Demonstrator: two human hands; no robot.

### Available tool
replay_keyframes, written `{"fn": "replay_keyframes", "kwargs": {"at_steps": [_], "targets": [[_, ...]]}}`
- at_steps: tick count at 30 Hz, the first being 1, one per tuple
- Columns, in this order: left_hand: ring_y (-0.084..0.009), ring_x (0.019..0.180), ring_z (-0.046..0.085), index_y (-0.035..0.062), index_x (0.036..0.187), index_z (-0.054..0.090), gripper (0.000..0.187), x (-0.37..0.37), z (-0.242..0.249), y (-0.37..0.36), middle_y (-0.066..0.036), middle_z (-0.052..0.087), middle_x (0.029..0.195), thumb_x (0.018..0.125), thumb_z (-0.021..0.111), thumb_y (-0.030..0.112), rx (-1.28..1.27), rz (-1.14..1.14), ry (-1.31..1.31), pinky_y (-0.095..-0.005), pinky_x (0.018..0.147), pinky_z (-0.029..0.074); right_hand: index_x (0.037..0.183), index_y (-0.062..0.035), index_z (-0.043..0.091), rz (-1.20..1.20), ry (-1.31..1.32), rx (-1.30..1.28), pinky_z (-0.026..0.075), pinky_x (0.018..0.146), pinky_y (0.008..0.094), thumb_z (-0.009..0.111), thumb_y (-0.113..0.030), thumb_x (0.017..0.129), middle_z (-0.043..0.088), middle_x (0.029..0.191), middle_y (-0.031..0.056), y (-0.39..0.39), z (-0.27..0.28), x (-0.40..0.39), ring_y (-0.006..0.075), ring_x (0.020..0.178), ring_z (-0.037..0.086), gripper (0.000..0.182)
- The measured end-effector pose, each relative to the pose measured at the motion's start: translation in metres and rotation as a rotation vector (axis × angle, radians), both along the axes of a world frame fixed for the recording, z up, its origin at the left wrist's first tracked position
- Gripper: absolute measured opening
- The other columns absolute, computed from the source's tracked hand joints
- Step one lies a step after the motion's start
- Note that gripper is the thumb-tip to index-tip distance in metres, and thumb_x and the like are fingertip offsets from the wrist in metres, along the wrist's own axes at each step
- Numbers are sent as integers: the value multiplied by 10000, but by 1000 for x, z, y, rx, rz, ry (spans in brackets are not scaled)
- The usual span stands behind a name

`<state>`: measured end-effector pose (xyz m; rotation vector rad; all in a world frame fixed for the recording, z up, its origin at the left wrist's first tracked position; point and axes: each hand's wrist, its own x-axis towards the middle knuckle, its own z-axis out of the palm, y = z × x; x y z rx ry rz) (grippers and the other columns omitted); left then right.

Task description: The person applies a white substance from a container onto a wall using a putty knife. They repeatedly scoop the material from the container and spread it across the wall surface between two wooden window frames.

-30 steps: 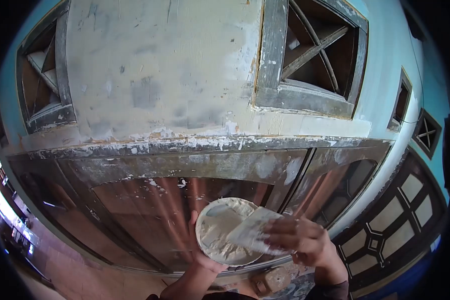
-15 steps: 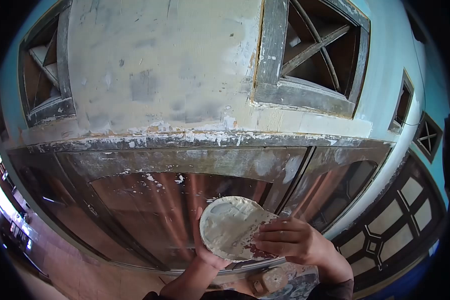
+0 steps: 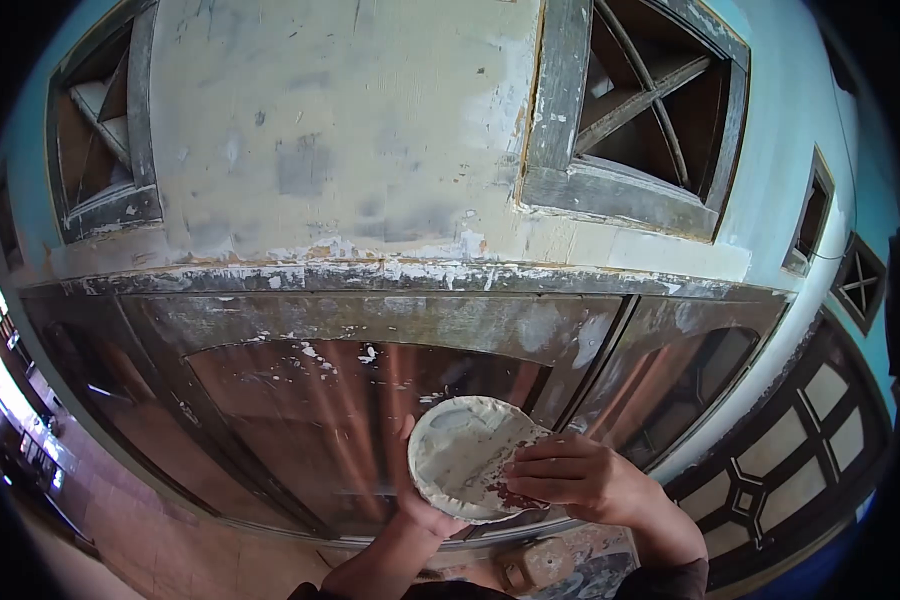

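Note:
A round, shallow container of off-white putty (image 3: 450,460) is held tilted toward me. My left hand (image 3: 420,505) is closed around its left and lower side, thumb along the rim. My right hand (image 3: 570,475) pinches a flat reddish-brown scraper (image 3: 505,490) smeared with putty, its edge against the putty inside the container. The fingers cover the scraper's upper part, so its full shape is hidden. Behind both hands is a dark-framed glass panel (image 3: 300,430) with putty specks on it.
Above is a patched cream wall panel (image 3: 370,130) between openings with crossed bars, such as the right one (image 3: 650,100). A ledge spotted white (image 3: 420,274) runs below it. A brownish block-like object (image 3: 545,563) lies below my hands. A panelled door (image 3: 780,460) stands at right.
The scraper has shifted slightly down and left over the putty, and the putty surface looks more scraped. The whole view has moved a little; the container stays in my left hand.

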<state>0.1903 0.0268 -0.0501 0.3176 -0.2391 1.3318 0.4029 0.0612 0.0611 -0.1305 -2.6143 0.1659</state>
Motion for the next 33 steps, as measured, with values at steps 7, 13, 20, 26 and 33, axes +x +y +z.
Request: {"fn": "replay_keyframes", "kwargs": {"at_steps": [7, 13, 20, 26, 33], "targets": [[-352, 1234, 563, 60, 1450, 474, 875, 3, 5, -5, -158, 552, 1407, 942, 326, 758, 53, -11, -91, -502, 1019, 468, 1180, -62, 709, -2, -4, -15, 540, 972, 434, 690, -26, 687, 707, 1211, 91, -5, 8, 4, 308, 1158, 656, 494], [-351, 1233, 569, 50, 1446, 474, 869, 4, -1, -6, -170, 555, 1400, 947, 325, 746, -21, 28, -63, -509, 1036, 463, 1195, -62, 701, -35, 106, -8, 549, 957, 423, 701, 38, 626, 705, 1216, 87, -2, 12, -10, 300, 1155, 656, 578], [-368, 1244, 563, 34, 1458, 458, 893, -3, 3, -4, -191, 545, 1405, 944, 312, 749, 64, 34, -31, -513, 1052, 457, 1223, -50, 684, -32, 22, 14, 549, 945, 422, 676, 7, 655, 697, 1211, 95, -4, -5, -14, 293, 1160, 650, 572], [-375, 1249, 561, 47, 1445, 480, 863, -1, 2, -1, -184, 558, 1399, 946, 332, 736, 74, 65, -54, -512, 1037, 466, 1206, -47, 688, -46, 0, -17, 549, 951, 426, 659, 32, 635, 706, 1193, 91, -8, -1, -6, 300, 1151, 655, 578], [-397, 1275, 539, 51, 1438, 487, 811, -8, 5, 3, -192, 538, 1430, 970, 357, 701, 74, 26, -73, -546, 1065, 444, 1139, -11, 692, -3, 294, -275, 561, 954, 420, 602, 191, 607, 721, 1155, 159, 4, 9, -9, 342, 1127, 682, 577]]}}
